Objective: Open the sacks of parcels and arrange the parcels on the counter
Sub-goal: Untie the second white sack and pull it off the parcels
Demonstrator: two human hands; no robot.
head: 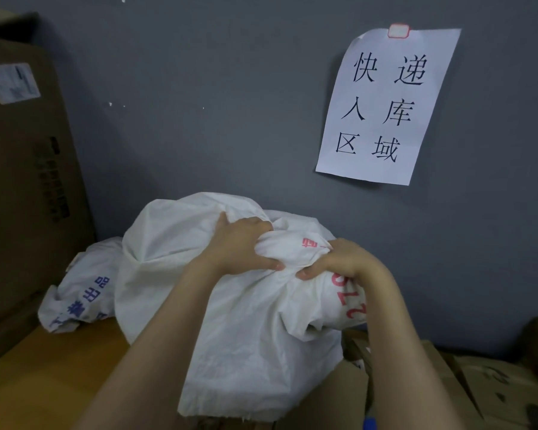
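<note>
A big white woven sack (pixel 174 274) with red print bulges on the wooden counter (pixel 44 373) in front of me. My left hand (pixel 243 243) grips a bunched fold of its cloth near the top. Just to the right, my right hand (pixel 339 259) clutches the same gathered cloth, thumb underneath. Whatever is inside the sack is hidden. Behind it on the left lies a second white sack (pixel 75 296) with blue print, crumpled and low.
A tall cardboard box (pixel 22 181) stands at the left edge of the counter. Brown cardboard parcels (pixel 448 383) lie at the lower right. A paper sign (pixel 385 103) hangs on the grey wall close behind the sacks.
</note>
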